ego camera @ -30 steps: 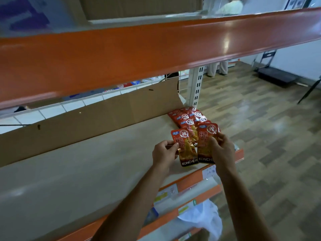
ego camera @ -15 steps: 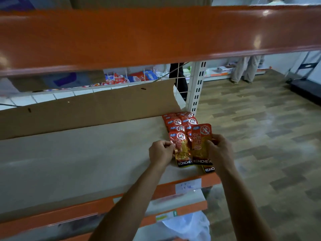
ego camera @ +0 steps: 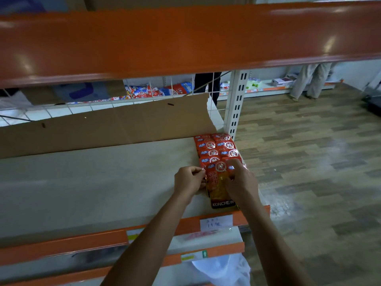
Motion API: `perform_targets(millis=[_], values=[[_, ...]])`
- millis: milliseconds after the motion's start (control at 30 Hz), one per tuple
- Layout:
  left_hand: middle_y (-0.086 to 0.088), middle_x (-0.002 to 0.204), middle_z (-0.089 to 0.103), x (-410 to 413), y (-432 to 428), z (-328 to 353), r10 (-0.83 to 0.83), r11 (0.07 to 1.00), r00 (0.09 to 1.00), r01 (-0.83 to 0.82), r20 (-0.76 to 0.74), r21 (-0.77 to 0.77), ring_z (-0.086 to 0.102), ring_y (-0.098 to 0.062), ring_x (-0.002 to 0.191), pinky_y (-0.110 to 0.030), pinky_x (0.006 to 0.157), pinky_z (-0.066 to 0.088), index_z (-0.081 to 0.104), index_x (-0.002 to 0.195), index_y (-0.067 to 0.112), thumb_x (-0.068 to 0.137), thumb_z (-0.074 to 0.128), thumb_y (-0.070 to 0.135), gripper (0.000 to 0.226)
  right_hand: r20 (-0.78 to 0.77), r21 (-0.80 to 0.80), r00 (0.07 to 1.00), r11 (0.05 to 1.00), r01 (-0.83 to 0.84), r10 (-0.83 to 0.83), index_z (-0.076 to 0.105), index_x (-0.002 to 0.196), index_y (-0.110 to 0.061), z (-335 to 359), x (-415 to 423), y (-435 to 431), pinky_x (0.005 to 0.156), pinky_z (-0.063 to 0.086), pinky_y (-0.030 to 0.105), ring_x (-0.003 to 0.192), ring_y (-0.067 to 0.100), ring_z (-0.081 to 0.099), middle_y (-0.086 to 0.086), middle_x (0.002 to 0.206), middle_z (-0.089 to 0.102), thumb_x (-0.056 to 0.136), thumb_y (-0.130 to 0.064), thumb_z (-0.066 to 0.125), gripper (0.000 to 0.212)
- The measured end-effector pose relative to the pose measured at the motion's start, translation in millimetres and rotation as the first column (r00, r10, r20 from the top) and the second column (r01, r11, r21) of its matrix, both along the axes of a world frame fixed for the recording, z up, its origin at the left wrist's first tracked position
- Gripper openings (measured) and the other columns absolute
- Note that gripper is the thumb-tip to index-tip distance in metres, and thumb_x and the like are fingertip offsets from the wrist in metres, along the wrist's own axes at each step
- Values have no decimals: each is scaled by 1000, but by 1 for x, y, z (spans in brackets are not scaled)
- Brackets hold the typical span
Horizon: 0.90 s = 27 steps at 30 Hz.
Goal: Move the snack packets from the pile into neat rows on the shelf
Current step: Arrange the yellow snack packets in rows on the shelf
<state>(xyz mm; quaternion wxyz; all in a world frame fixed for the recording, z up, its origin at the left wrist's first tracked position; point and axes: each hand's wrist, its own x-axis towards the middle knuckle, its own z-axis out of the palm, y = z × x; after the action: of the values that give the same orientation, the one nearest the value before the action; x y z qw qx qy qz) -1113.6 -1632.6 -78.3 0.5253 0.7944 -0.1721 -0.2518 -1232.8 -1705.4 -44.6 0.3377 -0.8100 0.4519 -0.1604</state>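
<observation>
Both hands pinch one glossy red packet [ego camera: 219, 183] flat on the pale shelf [ego camera: 103, 182]: left hand [ego camera: 188, 180] at its edge, right hand [ego camera: 240, 180] on top. Beyond the fingers lie overlapping packet rows [ego camera: 216, 147]; brown cardboard [ego camera: 123, 122] stands behind.

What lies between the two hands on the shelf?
One red-and-yellow snack packet, lying on the shelf. The left hand pinches its left edge and the right hand holds its right side. This shows in the head view.
</observation>
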Motion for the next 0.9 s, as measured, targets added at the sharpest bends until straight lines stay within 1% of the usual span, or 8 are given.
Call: perform_targets(millis=[100,200,300,400,467,567,733,900], values=[[2,79,68,-2,1,-3,18,1000,999,-18,32,-20,65,-8,63,-21,59,55,68,103,10,92,64,22,17,-115,-66,992,996,-65,58,51,132,-25,4,-2,1,84,46,33,110,28,58,8,126,61,89,-15,59,45],[1,87,69,-5,3,-6,38,999,989,-33,146,-35,65,-4,66,-28,68,59,67,107,10,92,63,22,20,-164,-93,981,989,-119,102,53,130,-24,4,-3,2,85,48,33,107,26,60,6,122,63,91,-15,58,40],[-4,97,71,-8,6,-8,29,999,969,-19,246,-42,64,-2,68,-32,73,60,67,109,9,94,60,23,22,-166,-115,982,987,-115,95,54,130,-21,2,-2,6,88,47,33,109,25,59,6,123,63,93,-15,56,38],[-4,100,72,-10,8,-9,19,999,958,-4,287,-52,67,-8,77,-34,77,59,68,112,9,92,62,27,27,-129,-139,988,986,-97,79,54,130,-17,0,-2,12,90,46,34,111,25,58,8,125,61,94,-15,54,36],[-2,102,71,-11,9,-9,4,999,950,9,313,-42,64,-7,84,-29,80,57,67,115,10,89,66,30,32,-113,-141,991,986,-88,72,53,131,-15,-1,-2,15,93,45,36,114,27,55,10,128,57,95,-16,54,36],[-2,102,71,-12,10,-10,-9,999,942,24,335,-41,61,-4,83,-17,74,51,66,116,10,87,69,30,35,-109,-125,992,989,-80,66,50,134,-14,-1,-4,18,98,43,39,119,28,50,11,132,52,96,-19,53,39],[-2,100,71,-13,10,-13,14,998,941,6,338,-59,63,-6,83,-25,77,56,66,111,12,85,71,31,32,-86,-97,994,993,-71,63,52,133,-12,2,-7,22,98,41,36,121,29,47,11,134,46,95,-16,53,37],[1,96,69,-14,10,-13,12,999,928,8,373,-53,60,-4,79,-16,70,51,66,107,12,85,70,32,31,-31,-129,998,990,-52,48,56,129,-13,1,-10,22,95,42,34,119,28,48,11,130,50,93,-11,55,36]])
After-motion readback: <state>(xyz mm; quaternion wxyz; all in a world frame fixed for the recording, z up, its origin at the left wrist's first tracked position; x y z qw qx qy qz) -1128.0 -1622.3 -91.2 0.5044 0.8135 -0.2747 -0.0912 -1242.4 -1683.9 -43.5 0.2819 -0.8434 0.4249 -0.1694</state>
